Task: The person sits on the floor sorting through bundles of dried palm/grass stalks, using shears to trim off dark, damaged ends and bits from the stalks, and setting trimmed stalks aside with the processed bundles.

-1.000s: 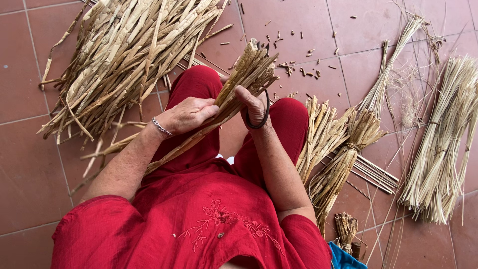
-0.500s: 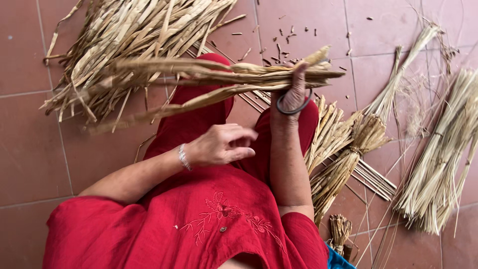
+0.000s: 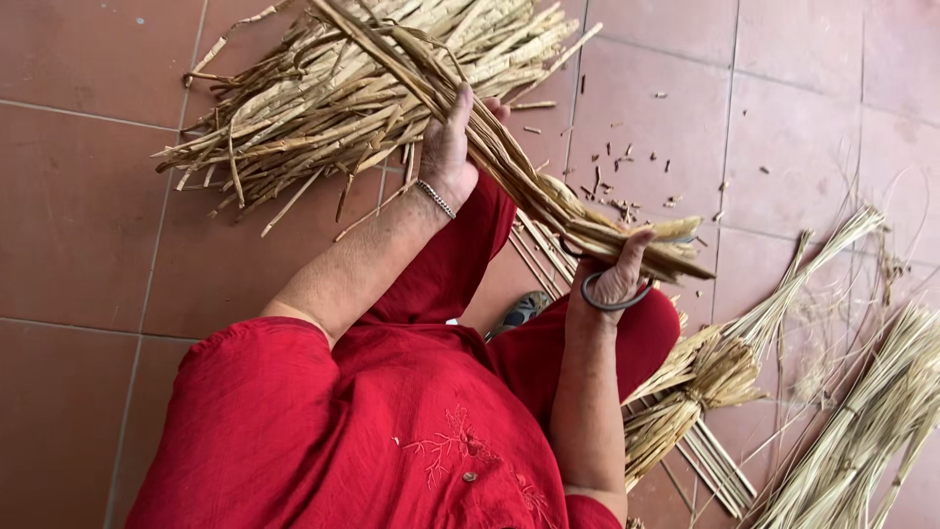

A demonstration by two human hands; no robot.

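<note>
A seated person in red clothing grips one long bundle of dried straw strips (image 3: 509, 162) with both hands above the lap, over a terracotta tile floor (image 3: 88, 216). The left hand (image 3: 448, 147), a thin silver bracelet (image 3: 436, 199) at its wrist, is wrapped about the bundle's middle, fingers closed on the strips from below. The right hand (image 3: 615, 279) clasps the bundle's lower end, thumb pressed along the cut tips, and also carries one pair of dark-handled scissors (image 3: 602, 294) hooked over its fingers; the blades cannot be made out behind the straw. The bundle runs on a slant from the upper left, where its loose far ends pass over the heap, down to the right hand above the right knee.

One broad heap of the same flat strips (image 3: 323, 108) lies on the floor beyond the left hand, just beside the left knee. To the person's right, two tied sheaves of finer pale straw (image 3: 705, 387) rest against the right leg, and one larger loose sheaf of thin stalks (image 3: 862, 431) lies near the frame's lower right corner. Another slim tied bunch (image 3: 813, 264) stretches away between them. Small cut scraps (image 3: 627, 181) are scattered on the tiles beyond the bundle.
</note>
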